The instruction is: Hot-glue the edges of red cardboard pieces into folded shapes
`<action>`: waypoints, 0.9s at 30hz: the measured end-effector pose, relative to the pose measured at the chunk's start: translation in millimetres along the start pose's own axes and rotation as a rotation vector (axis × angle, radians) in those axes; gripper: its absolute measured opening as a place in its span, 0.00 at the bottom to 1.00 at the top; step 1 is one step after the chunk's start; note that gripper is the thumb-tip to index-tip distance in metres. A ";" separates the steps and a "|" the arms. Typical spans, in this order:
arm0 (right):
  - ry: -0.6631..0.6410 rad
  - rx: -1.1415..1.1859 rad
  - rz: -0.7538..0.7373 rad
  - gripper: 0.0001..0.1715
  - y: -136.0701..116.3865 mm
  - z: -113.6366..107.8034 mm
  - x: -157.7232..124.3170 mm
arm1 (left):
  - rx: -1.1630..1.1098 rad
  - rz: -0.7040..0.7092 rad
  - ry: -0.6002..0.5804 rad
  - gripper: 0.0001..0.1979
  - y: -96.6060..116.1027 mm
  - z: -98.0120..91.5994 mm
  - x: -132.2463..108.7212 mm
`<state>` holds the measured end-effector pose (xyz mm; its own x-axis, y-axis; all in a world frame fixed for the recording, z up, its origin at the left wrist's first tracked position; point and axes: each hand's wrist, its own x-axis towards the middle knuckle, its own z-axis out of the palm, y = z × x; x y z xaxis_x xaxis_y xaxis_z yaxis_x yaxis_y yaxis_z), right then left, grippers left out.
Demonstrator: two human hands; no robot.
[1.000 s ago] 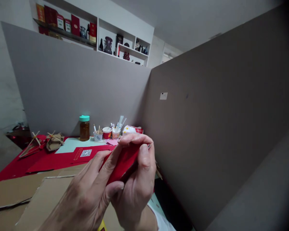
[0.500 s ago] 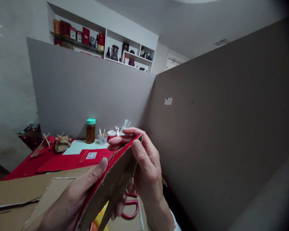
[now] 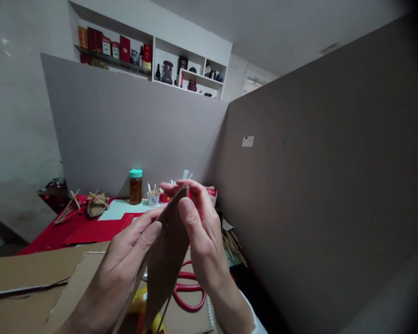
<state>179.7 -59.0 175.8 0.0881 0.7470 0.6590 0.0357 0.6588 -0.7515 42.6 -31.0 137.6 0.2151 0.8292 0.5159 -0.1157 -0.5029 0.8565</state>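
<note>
A folded piece of cardboard [image 3: 167,255], brown on the side that faces me, is held up in front of me between both hands. My left hand [image 3: 125,260] grips its left edge, thumb on the near face. At the top corner my right hand [image 3: 205,236] pinches it, with the thumb in front and the fingers behind. Below the cardboard lie red-handled scissors [image 3: 190,306], partly hidden by it. A yellow and orange object [image 3: 137,304] shows under the cardboard; its kind is mostly hidden.
Flat cardboard sheets [image 3: 24,273] cover the near table. Behind stand a brown jar with a teal lid [image 3: 135,188] and a small cup of sticks [image 3: 153,197]. Two cardboard constructions [image 3: 97,204] sit at left. Thin sticks [image 3: 232,243] lie at right, beside the grey partition [image 3: 299,185].
The cardboard has been turned, so its red face no longer shows broadly and the brown side faces me. Both hands have shifted with it. The scissors are more exposed.
</note>
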 end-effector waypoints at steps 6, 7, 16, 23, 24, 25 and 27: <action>-0.031 -0.410 -0.091 0.12 -2.7 -0.3 -2.7 | 0.076 0.025 0.243 0.19 9.8 0.8 -0.8; -0.054 -0.449 -0.114 0.11 -3.6 0.9 -4.4 | 0.103 0.045 0.261 0.18 10.4 0.3 -0.8; -0.128 -0.638 -0.339 0.09 -4.5 13.1 -18.8 | 0.377 0.196 0.321 0.11 13.6 -3.5 -7.9; -0.132 -0.782 -0.350 0.17 -2.7 23.8 -19.9 | 0.472 0.222 0.416 0.13 13.6 -6.5 -12.7; -0.111 -0.798 -0.363 0.17 -2.0 25.7 -20.8 | 0.488 0.234 0.416 0.12 14.3 -6.8 -13.4; -0.098 -0.807 -0.373 0.18 -1.3 27.4 -21.8 | 0.498 0.245 0.425 0.12 15.2 -6.9 -14.1; -0.069 -0.818 -0.386 0.18 -0.2 30.4 -24.2 | 0.507 0.274 0.451 0.11 17.1 -6.6 -15.9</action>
<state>147.3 -74.5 161.0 -0.1352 0.5085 0.8504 0.7486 0.6147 -0.2486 30.8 -51.2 144.1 -0.1902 0.6225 0.7591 0.3783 -0.6671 0.6418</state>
